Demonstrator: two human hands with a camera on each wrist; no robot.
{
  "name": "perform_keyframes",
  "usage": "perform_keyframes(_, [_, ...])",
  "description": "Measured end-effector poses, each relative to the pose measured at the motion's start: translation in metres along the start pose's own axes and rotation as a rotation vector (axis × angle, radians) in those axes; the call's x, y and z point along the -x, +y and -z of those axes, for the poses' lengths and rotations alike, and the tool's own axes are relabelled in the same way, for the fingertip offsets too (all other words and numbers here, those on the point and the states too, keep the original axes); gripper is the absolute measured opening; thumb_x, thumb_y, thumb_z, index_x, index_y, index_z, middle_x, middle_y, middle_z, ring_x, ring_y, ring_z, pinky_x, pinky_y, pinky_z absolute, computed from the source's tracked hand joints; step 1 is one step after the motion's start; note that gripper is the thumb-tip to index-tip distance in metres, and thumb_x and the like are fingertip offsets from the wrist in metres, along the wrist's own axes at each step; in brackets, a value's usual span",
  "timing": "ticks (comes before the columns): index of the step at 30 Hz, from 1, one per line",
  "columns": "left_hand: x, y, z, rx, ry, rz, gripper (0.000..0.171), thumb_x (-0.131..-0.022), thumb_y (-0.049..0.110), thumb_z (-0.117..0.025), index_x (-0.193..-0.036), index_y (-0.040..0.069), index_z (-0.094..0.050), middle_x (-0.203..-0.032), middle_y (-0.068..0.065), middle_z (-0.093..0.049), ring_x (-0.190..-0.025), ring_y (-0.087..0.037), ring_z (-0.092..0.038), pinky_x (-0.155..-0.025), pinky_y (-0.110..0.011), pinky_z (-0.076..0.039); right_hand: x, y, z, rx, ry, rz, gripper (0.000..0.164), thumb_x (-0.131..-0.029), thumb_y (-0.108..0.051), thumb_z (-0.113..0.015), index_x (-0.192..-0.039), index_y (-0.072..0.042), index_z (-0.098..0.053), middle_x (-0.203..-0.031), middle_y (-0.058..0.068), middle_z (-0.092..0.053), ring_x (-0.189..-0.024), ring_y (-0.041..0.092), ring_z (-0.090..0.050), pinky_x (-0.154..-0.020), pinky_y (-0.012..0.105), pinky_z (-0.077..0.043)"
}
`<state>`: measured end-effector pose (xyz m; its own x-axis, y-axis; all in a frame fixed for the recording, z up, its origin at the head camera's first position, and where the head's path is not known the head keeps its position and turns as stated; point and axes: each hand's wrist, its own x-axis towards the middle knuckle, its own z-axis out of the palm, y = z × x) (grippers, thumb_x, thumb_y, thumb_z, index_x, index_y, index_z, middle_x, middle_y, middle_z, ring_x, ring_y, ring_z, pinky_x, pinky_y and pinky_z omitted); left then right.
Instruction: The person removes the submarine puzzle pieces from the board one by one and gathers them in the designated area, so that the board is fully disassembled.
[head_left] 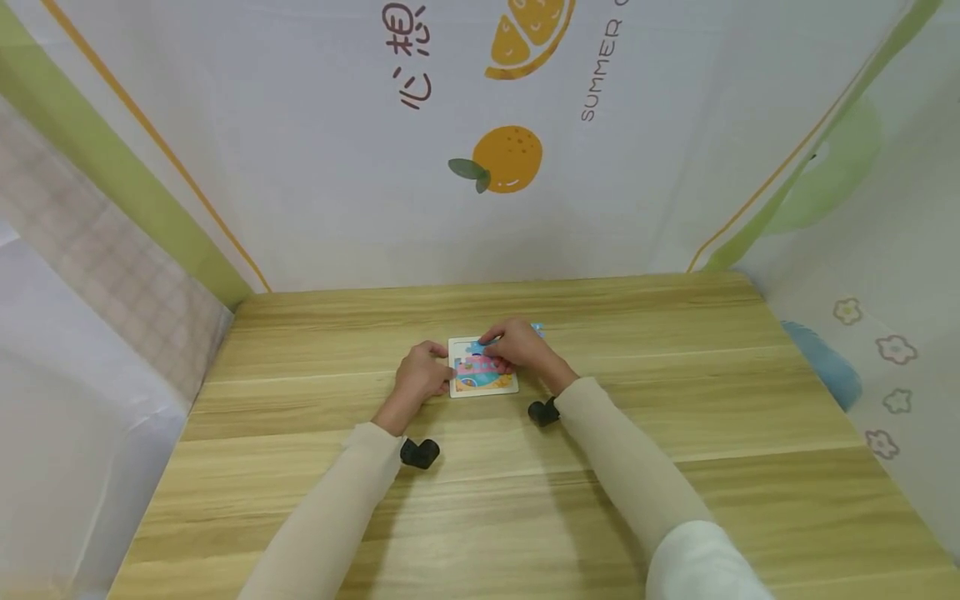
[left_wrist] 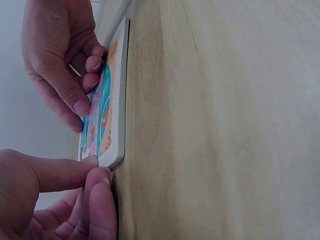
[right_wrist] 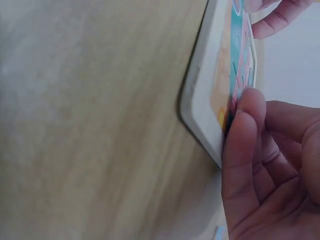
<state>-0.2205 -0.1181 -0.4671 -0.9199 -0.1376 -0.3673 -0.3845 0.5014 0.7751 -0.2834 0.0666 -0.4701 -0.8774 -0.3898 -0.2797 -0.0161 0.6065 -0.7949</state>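
Observation:
A small jigsaw puzzle board [head_left: 484,394] with a white rim lies on the wooden table. Pink, teal and orange pieces fill its lower part, and a gap shows at its upper left. My left hand [head_left: 422,372] grips the board's left edge, thumb on the rim [left_wrist: 116,125] and fingers curled along the side. Over the upper right of the board, my right hand [head_left: 523,345] pinches a blue puzzle piece [head_left: 476,346] between thumb and index finger, close against the board. Its other fingers [right_wrist: 245,145] rest curled at the board's right side, hiding part of the picture.
Just beyond the right hand lies a loose blue puzzle piece [head_left: 537,328]. Black wrist cameras [head_left: 420,453] sit under both sleeves. A white printed cloth [head_left: 360,208] hangs behind the table's [head_left: 315,333] far edge, with more cloth at both sides.

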Motion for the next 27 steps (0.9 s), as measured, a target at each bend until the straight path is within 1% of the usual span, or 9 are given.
perform_keyframes(4, [0.0007,0.0002,0.0002,0.001,0.000,-0.002,0.033,-0.085,0.006,-0.074,-0.115,0.005,-0.060,-0.068,-0.008,-0.066,-0.046,-0.009,-0.057,-0.045,-0.019,-0.052,-0.0005,-0.0009,-0.0004,-0.004,0.000,-0.010,0.021,-0.091,-0.008,-0.066,-0.111,-0.006,-0.071,-0.056,0.004,-0.059,-0.042,0.011,-0.054,-0.044,0.023,-0.053])
perform_keyframes(11, [-0.0021,-0.0021,0.0000,-0.001,-0.002,0.003,0.033,-0.085,0.007,-0.074,-0.115,0.005,-0.061,-0.065,-0.007,-0.064,-0.046,-0.010,-0.056,-0.044,-0.020,-0.051,-0.0034,0.0020,-0.0030,0.049,-0.004,0.024,0.010,-0.092,-0.010,-0.063,-0.101,-0.007,-0.066,-0.056,0.002,-0.057,-0.043,0.009,-0.050,-0.042,0.019,-0.046])
perform_keyframes(16, [-0.0012,-0.0016,0.0004,-0.004,-0.002,-0.003,0.032,-0.085,0.006,-0.073,-0.115,0.005,-0.060,-0.068,-0.008,-0.065,-0.047,-0.010,-0.057,-0.045,-0.019,-0.051,-0.0023,0.0047,-0.0034,0.078,0.021,0.066,0.016,-0.093,-0.012,-0.063,-0.108,-0.008,-0.067,-0.057,0.001,-0.058,-0.043,0.009,-0.050,-0.045,0.021,-0.047])
perform_keyframes(21, [-0.0017,-0.0015,0.0000,-0.010,-0.005,0.001,0.032,-0.085,0.007,-0.073,-0.115,0.005,-0.060,-0.066,-0.007,-0.064,-0.047,-0.010,-0.057,-0.045,-0.019,-0.051,-0.0001,0.0059,-0.0028,0.089,0.029,0.095,0.021,-0.093,-0.011,-0.063,-0.111,-0.005,-0.070,-0.060,0.001,-0.061,-0.044,0.009,-0.052,-0.047,0.021,-0.050])
perform_keyframes(24, [-0.0037,-0.0016,-0.0006,-0.009,-0.006,0.008,0.032,-0.085,0.007,-0.074,-0.114,0.006,-0.061,-0.064,-0.006,-0.063,-0.047,-0.010,-0.057,-0.044,-0.020,-0.051,-0.0003,0.0045,-0.0015,0.089,0.022,0.084,0.021,-0.092,-0.010,-0.064,-0.111,-0.003,-0.071,-0.060,0.002,-0.062,-0.044,0.009,-0.053,-0.047,0.022,-0.052])
perform_keyframes(27, [-0.0038,-0.0014,-0.0007,-0.001,-0.006,0.011,0.032,-0.085,0.006,-0.073,-0.114,0.006,-0.060,-0.066,-0.007,-0.063,-0.048,-0.011,-0.057,-0.044,-0.020,-0.051,-0.0016,0.0032,-0.0005,0.072,0.007,0.061,0.021,-0.092,-0.010,-0.065,-0.111,-0.005,-0.071,-0.059,0.003,-0.062,-0.044,0.010,-0.054,-0.047,0.023,-0.052])
